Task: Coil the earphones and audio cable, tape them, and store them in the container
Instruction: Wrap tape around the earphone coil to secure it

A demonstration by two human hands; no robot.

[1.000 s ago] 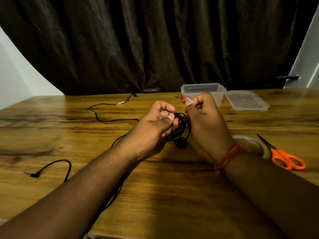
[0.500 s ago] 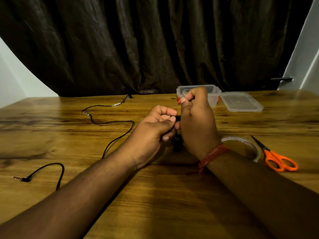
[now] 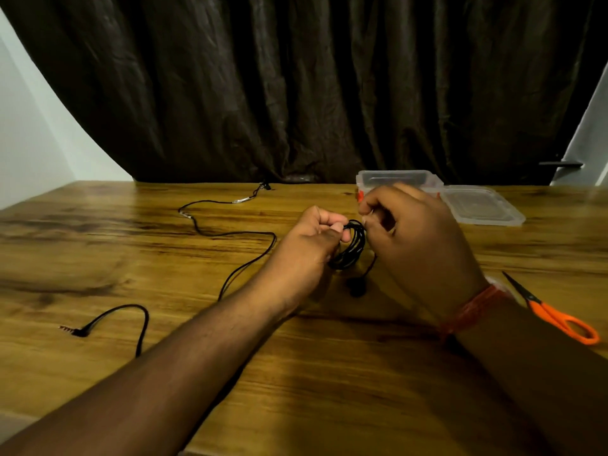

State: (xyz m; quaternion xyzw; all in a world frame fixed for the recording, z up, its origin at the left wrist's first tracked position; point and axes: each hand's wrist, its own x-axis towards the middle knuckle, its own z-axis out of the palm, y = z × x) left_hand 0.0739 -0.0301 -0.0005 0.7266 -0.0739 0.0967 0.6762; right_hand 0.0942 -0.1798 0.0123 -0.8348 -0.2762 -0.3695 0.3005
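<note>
Earphone coil (image 3: 350,246): held between both hands above the tabletop (image 3: 164,258), loops upright. Left hand (image 3: 306,248) pinches its near-left edge. Right hand (image 3: 418,238), fingers curled, pinches the top; an earbud (image 3: 357,286) dangles below.

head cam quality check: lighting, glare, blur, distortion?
Head view: dim, warm light; the curtain is near black. Soft sheen on the table at left; forearm shadows darken the near wood. Wide-angle bend shows in the curved pale wall at left. Left hand and right hand are slightly soft; the cable coil strands still resolve. The container and scissors read clearly.
</note>
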